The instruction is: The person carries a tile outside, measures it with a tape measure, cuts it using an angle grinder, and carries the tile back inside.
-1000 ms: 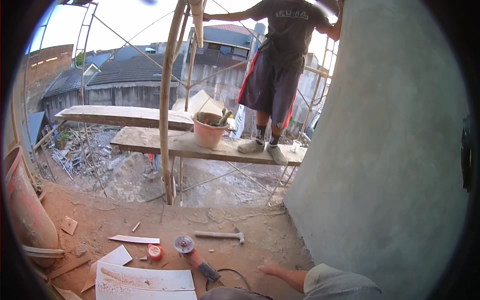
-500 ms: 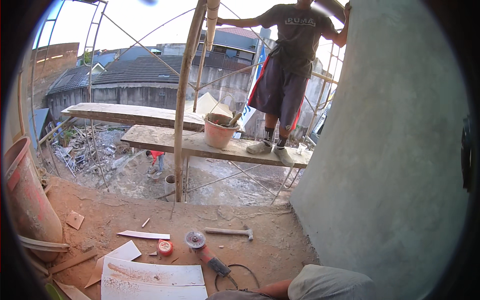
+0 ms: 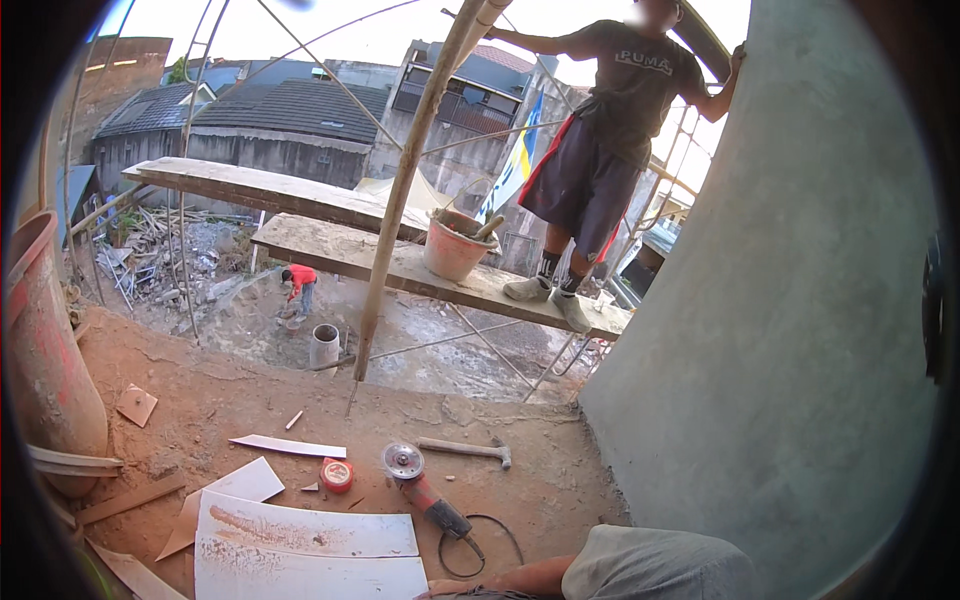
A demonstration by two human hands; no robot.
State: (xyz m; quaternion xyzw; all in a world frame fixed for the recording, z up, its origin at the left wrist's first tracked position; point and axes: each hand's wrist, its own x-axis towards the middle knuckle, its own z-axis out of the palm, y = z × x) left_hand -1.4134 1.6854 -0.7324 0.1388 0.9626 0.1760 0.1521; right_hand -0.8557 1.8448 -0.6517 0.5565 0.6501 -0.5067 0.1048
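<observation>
Neither of my hands shows. At the lower edge is a bent knee in grey cloth [image 3: 660,565], with a bare limb, seemingly a shin, reaching left from it. Just ahead on the dusty ledge lies an angle grinder [image 3: 437,510], its disc to the far left and its black cord looped beside it. Beyond it a hammer [image 3: 464,449] rests with its head to the right. Left of the grinder are a red tape measure [image 3: 337,475] and white tile pieces [image 3: 305,530] smeared with reddish dust. A narrow white strip [image 3: 290,445] lies farther off.
A tall, dirty bucket-like container [image 3: 55,370] stands left. A curved grey plaster wall [image 3: 770,300] rises right. Past the ledge's drop, a person [image 3: 625,110] stands on a scaffold plank [image 3: 375,265] beside a mortar bucket [image 3: 458,246]. Another person [image 3: 301,285] bends over below.
My view has shifted and tilted slightly. More of the bare limb shows at the lower edge. The tools and tile pieces keep their places on the ledge.
</observation>
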